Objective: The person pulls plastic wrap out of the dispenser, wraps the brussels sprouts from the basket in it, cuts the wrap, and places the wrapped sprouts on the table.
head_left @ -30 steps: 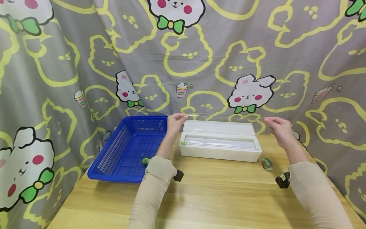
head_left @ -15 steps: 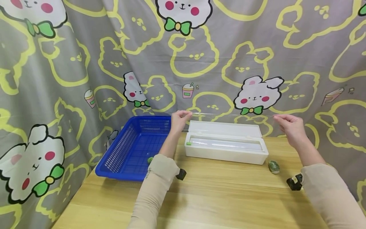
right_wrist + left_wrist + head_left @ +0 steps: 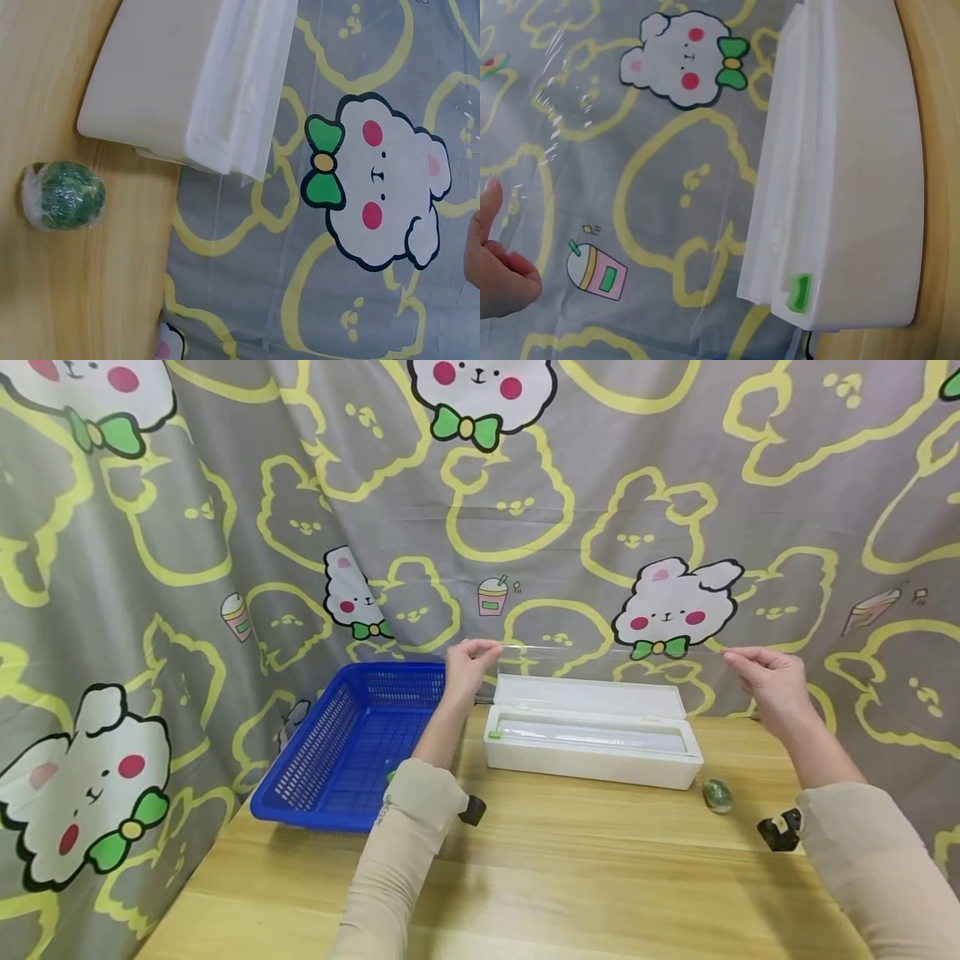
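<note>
In the head view my left hand [image 3: 467, 672] and right hand [image 3: 776, 685] are raised at the back of the table, well apart. Each pinches a corner of a sheet of clear cling film [image 3: 555, 649], stretched between them above the cling film dispenser [image 3: 592, 767]. This long white box has its lid up, with a film roll [image 3: 600, 737] inside and a green slider [image 3: 800, 292] at its left end. The left wrist view catches the left thumb and fingertips [image 3: 510, 281] beside glinting film. Only a sliver of the right hand [image 3: 473, 251] enters the right wrist view.
Right of the dispenser lies a round green vegetable [image 3: 71, 196] wrapped in film. A blue plastic basket [image 3: 300, 820] stands at the left, a green item [image 3: 390, 775] in it mostly covered by the left sleeve. A patterned curtain [image 3: 540, 485] hangs behind the wooden table [image 3: 585, 877].
Both hands have risen and the right has moved slightly outward, drawing the film higher over the dispenser. The head view has shifted a little. Dispenser, basket and wrapped vegetable stay put.
</note>
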Demonstrator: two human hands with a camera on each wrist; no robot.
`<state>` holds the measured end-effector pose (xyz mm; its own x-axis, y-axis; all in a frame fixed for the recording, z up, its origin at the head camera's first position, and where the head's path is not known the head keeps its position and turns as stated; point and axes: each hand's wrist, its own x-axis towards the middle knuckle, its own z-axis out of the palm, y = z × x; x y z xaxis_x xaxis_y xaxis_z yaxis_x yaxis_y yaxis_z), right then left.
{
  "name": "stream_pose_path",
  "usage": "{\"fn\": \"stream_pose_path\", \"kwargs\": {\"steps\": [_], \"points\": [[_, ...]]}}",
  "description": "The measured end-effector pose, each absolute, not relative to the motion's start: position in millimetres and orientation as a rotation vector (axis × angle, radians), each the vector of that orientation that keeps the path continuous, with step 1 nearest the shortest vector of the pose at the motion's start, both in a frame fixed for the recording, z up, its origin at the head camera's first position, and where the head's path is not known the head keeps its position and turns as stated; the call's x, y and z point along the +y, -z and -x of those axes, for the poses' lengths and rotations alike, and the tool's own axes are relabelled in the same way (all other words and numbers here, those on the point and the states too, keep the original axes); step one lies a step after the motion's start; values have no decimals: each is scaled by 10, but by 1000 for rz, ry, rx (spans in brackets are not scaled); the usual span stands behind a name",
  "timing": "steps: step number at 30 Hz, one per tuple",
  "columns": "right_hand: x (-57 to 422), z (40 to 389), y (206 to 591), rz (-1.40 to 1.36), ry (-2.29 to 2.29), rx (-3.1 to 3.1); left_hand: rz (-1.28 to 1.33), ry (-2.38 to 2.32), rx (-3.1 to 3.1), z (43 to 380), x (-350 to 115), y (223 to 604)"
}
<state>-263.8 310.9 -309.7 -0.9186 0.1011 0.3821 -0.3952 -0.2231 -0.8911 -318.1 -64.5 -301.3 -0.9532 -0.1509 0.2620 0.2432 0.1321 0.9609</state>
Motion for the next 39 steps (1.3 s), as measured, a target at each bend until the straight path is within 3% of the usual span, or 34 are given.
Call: {"fn": "stream_pose_path", "kwargs": {"steps": [19,39], "points": [[3118,2579,2936,-325,-2174,-1709,211,1833,-2119,3090,-685,2824],[3102,2517,2818,-472,-2266,-1506,320,1809,-2064,3000,-698,2656]]}}
